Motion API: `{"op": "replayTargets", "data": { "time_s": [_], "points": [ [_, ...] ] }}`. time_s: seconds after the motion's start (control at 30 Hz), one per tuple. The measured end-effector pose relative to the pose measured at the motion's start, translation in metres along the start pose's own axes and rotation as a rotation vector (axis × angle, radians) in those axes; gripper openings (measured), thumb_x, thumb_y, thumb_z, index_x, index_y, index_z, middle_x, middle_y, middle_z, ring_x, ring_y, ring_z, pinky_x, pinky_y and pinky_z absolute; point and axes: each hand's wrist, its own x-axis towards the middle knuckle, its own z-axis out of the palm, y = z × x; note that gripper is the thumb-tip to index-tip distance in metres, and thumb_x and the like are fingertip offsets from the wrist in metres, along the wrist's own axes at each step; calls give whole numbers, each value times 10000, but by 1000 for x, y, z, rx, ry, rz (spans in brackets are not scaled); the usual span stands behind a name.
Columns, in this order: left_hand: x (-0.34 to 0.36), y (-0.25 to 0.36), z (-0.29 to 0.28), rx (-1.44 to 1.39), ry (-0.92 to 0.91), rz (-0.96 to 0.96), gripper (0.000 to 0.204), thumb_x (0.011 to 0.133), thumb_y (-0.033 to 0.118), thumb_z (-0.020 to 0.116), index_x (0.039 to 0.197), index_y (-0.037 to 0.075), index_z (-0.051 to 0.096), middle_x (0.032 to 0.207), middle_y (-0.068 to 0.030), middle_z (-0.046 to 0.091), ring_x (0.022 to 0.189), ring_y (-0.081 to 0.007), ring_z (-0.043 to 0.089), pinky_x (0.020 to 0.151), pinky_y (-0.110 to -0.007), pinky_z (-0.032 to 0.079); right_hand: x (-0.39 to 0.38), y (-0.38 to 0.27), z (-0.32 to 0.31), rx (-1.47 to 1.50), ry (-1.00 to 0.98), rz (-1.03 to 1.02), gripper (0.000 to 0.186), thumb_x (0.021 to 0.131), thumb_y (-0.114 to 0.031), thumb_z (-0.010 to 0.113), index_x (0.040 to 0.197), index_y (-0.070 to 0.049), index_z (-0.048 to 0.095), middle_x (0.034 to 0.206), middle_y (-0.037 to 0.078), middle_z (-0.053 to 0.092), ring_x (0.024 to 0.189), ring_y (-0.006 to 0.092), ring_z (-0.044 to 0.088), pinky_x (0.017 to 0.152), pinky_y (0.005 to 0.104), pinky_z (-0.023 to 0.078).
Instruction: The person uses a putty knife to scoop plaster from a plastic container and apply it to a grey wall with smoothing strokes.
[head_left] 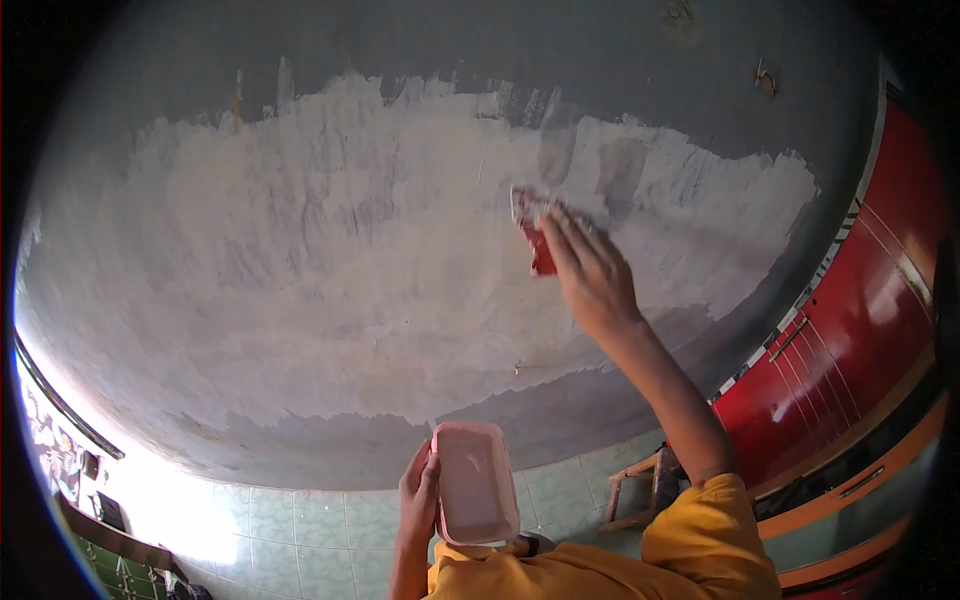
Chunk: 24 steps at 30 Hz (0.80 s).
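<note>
My right hand (592, 272) is raised to the grey wall and presses a red flat putty spreader (541, 258) against it. White paste smears the spreader's upper part, and my fingers lie across it. Around it spreads a large ragged patch of whitish putty (350, 250), thinner and streaked with grey in places. Low in front of my body, my left hand (419, 492) grips a pink rectangular plastic tub (513, 500) by its left side. Pale paste (472, 485) coats the inside of the tub; how deep it is I cannot tell.
Bare grey wall (400, 35) shows above the putty, with a small hook-like fitting (766, 78) at upper right. A glossy red panel (840, 340) stands on the right. Below are green floor tiles (320, 515), a small wooden stool (635, 490) and, at left, bright light.
</note>
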Motion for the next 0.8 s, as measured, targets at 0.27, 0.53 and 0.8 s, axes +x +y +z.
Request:
{"op": "replayTargets", "data": {
  "time_s": [0.27,0.53,0.8],
  "points": [
    [0,-3,-3,24,-16,-15,612,1055,294,585,1497,-96,424,1379,-142,599,1260,-182,552,1071,-309,428,86,22,-45,55,57,17,592,850,65,595,1435,13,519,1419,198,592,1264,376,599,1064,439,497],
    [-12,-4,-16,-4,5,-38,644,1046,294,599,1502,-115,399,1404,-172,583,1276,-193,545,1074,-312,426,-13,-18,10,15,-106,-46,537,874,16,593,1408,37,542,1439,229,567,1289,355,589,1066,451,496],
    [-13,-6,-18,59,-8,-63,652,1042,292,612,1501,-118,397,1430,-191,567,1288,-205,545,1082,-325,426,101,27,-27,-74,135,-109,439,909,-25,597,1346,21,602,1365,212,628,1207,356,643,1017,430,535]
  ]
}}
